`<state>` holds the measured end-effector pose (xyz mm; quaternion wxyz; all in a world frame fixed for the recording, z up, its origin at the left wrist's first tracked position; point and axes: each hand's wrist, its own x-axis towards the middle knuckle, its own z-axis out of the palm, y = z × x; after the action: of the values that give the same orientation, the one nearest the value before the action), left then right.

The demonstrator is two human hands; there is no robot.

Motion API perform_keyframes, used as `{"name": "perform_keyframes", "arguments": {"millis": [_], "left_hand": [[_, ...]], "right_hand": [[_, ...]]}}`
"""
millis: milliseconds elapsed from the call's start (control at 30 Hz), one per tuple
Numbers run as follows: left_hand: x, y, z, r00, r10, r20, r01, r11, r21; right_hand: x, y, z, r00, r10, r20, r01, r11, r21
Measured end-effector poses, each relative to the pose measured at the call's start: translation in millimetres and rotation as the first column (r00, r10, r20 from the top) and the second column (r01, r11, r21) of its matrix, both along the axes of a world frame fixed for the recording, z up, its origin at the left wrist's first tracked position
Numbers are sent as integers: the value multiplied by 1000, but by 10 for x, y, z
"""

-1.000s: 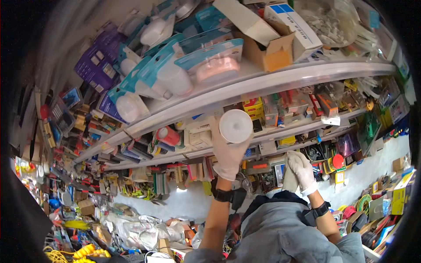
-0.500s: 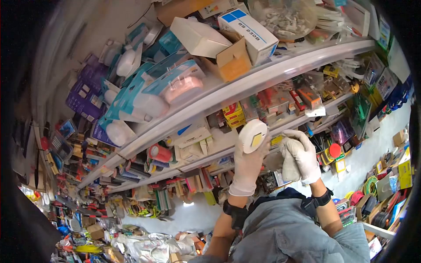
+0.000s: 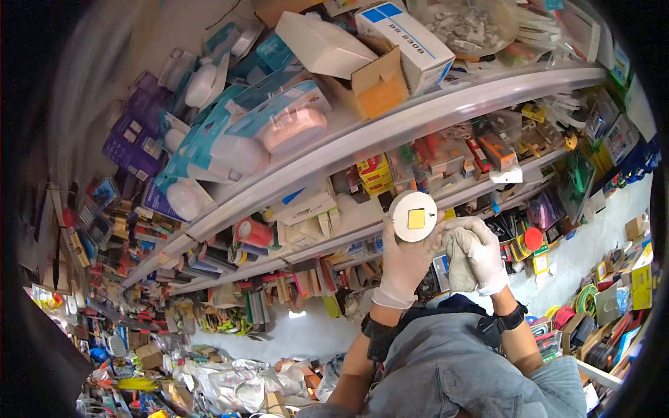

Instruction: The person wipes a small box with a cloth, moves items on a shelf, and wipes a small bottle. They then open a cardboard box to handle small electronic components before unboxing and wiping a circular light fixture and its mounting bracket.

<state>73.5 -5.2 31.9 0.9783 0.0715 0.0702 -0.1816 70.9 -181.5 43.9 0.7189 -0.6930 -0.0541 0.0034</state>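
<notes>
My left hand [image 3: 405,268], in a thin white glove, is closed around a round white disc-shaped device [image 3: 402,224]. A square yellow label [image 3: 416,219] marks its flat face, which is turned up toward me. My right hand [image 3: 486,259], gloved as well, grips a crumpled grey cloth [image 3: 460,263] that hangs from its fingers. Both hands are close together in front of the lower shelf, with the right fingertips near the left hand. The fingers of my left hand are partly hidden behind the device.
Along the upper shelf edge [image 3: 293,161] lie teal-backed blister packs [image 3: 209,143], a white and blue box [image 3: 404,43] and an opened carton [image 3: 380,87]. Yellow boxes [image 3: 376,174] and small packaged parts fill the shelf below. Piled goods [image 3: 223,383] cover the floor area.
My left hand has moved slightly right, toward the right hand, and turned the device so its labelled face shows more fully. The right hand still holds the cloth.
</notes>
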Motion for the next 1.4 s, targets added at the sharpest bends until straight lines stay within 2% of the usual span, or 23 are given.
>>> {"name": "perform_keyframes", "arguments": {"millis": [33,67,100,133,167,200,233,267,333,400,500,633,700,800,867,1000,1100,1167,1200,1267,1300,1367,1400], "left_hand": [[-5,8,-51,1000,7,23,-8,999,42],[5,-2,-187,997,38,73,-62,929,366],[27,12,-393,991,49,126,-119,753,647],[51,104,-644,892,-117,436,-411,191,891],[-32,96,-527,920,33,391,-392,123,912],[-108,93,-395,920,184,346,-362,58,931],[-96,198,-571,899,149,411,-380,-199,903],[-97,264,-626,900,152,408,-377,-199,905],[-128,386,-735,823,142,551,-424,-492,760],[-84,506,-816,841,212,498,-376,-431,820],[40,648,-888,797,216,564,-417,-479,773],[192,739,-1011,833,226,505,-329,-531,781],[261,710,-858,847,236,477,-299,-531,793],[363,605,-563,809,197,554,-413,-480,774],[568,557,-401,691,150,707,-464,-657,593],[975,529,-89,673,230,703,-514,-537,669],[1332,610,-144,750,228,621,-375,-626,684],[1503,638,-204,910,177,376,-143,-715,684],[1543,669,-226,908,184,377,-138,-717,683],[1590,726,-261,988,60,145,-53,-743,667],[1507,714,-184,987,64,147,-51,-744,666],[1259,691,-75,825,5,565,-276,-869,410],[1207,744,-52,826,3,563,-275,-871,408]], "right_hand": [[0,13,-38,1000,9,-15,-9,1000,3],[-7,22,-63,1000,20,-19,-20,1000,0],[-18,30,-87,990,64,-123,-57,997,61],[-27,36,-117,968,112,-223,-86,988,125],[-39,27,-175,967,119,-225,-93,988,124],[-52,10,-247,984,96,-147,-100,995,-16],[-68,8,-289,994,83,-65,-92,984,-154],[-102,7,-245,986,85,-145,-100,990,-95],[-147,-45,-517,975,92,-203,-100,994,-30],[-182,-46,-467,957,136,-257,-130,991,43],[-205,-70,-672,980,93,-175,-117,985,-128],[-258,-83,-769,959,93,-267,-117,990,-78],[-281,-83,-721,968,53,-247,-109,969,-222],[-291,-103,-715,969,60,-240,-121,960,-251],[-306,-104,-755,969,53,-240,-120,955,-272],[-322,-98,-835,957,61,-284,-129,965,-227],[-323,-92,-840,947,68,-312,-136,971,-199],[-332,-97,-804,950,59,-306,-133,965,-225],[-335,-94,-775,952,49,-302,-129,960,-249],[-334,-112,-792,958,56,-280,-130,959,-253],[-331,-143,-875,951,66,-303,-130,972,-198],[-321,-155,-875,943,72,-326,-132,978,-164],[-315,-148,-837,942,73,-328,-131,978,-160]]}}
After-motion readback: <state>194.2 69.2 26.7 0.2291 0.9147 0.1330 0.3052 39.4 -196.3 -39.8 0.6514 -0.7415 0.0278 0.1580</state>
